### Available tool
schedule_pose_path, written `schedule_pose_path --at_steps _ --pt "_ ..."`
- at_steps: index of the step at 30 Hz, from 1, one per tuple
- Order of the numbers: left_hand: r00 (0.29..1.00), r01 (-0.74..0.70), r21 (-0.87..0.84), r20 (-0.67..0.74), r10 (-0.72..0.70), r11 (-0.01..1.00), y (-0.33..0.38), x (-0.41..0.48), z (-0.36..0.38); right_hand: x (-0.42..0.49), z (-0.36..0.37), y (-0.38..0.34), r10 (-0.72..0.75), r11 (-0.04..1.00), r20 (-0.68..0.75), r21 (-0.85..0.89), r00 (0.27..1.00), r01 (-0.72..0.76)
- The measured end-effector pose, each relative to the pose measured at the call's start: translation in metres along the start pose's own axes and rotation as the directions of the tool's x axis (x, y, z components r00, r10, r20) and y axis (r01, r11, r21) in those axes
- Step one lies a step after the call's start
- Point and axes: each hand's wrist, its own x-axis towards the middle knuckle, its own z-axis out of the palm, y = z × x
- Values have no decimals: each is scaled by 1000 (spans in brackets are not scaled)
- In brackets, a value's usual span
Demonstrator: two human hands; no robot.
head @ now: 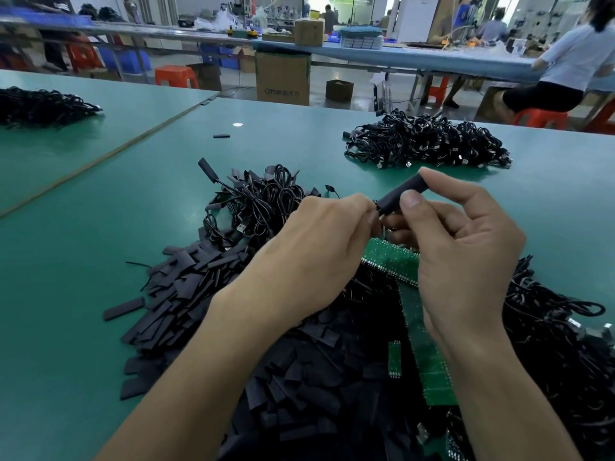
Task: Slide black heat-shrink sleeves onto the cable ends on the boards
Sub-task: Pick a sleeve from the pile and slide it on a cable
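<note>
My right hand (pixel 466 247) pinches a black heat-shrink sleeve (pixel 401 195) between thumb and forefinger, tilted up to the right. My left hand (pixel 319 251) meets the sleeve's lower end with its fingertips pinched together; what they hold is hidden. A green board (pixel 392 259) lies just below both hands, and a long green board strip (pixel 429 357) runs toward me. A big heap of flat black sleeves (pixel 206 287) spreads under my left forearm.
A tangle of black cables (pixel 259 201) lies beyond my left hand, another cable pile (pixel 429 141) at the far right, more cables (pixel 562 334) at my right, one pile (pixel 40 106) far left. A person on a red stool (pixel 539 118) sits behind the green table (pixel 83 227).
</note>
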Motion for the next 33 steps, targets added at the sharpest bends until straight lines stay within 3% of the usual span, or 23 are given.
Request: schedule_pose_path --at_steps 8,17,23,27,30,33 --pt "994 57 -201 -79 -74 978 1 -2 6 -2 4 -2 -12 1000 -9 22 1000 12" --pt "993 69 -240 -76 -89 968 0 -1 8 -3 4 -5 -22 1000 34 19 999 21" --pt "995 99 -331 40 -91 938 -2 0 11 2 -2 -6 5 998 28 -60 1000 -4" --pt "974 167 -299 195 -111 940 -13 0 8 7 -7 -7 83 996 -42 25 996 -82" --pt "981 164 -229 137 -135 960 -19 0 7 8 -8 -9 149 982 -69 126 986 -139" --pt "982 186 -198 1 -189 962 -27 3 6 8 -9 -12 162 985 -68 66 984 -158"
